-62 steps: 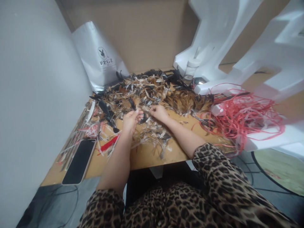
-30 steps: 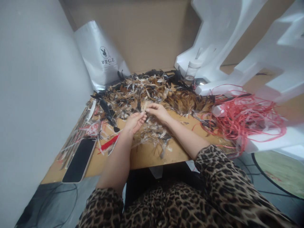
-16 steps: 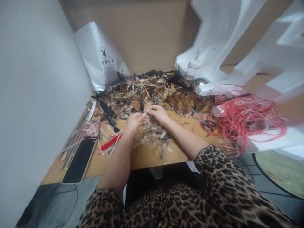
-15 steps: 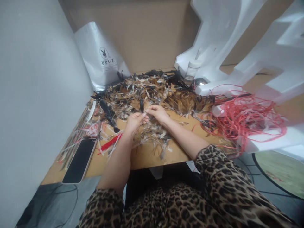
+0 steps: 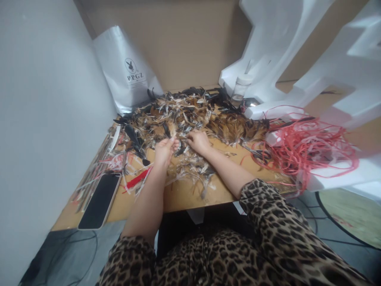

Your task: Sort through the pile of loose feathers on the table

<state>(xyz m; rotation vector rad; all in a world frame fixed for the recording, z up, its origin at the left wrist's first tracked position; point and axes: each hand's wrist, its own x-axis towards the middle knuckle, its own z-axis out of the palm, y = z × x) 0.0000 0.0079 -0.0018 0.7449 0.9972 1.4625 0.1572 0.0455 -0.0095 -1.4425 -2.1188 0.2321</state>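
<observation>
A wide heap of brown, white and black feathers spreads across the back of the wooden table. My left hand is closed in a pinch, with a light brown feather standing up from its thumb and fingertip. Just to the right, my right hand has its fingers bent together at the heap's front edge; what they grip, if anything, cannot be made out. Below and between the hands lie loose whitish-brown feathers. A long black feather bundle lies left of my left hand.
A phone lies at the table's left front, beside thin sticks and a red strip. Tangled red ribbon fills the right side. Behind stand a silver-white bag, a jar and white foam shapes.
My hands, which met at the fingertips, have come apart. The left has moved slightly left with a light brown feather showing in its pinch; the right now reaches into the heap's edge.
</observation>
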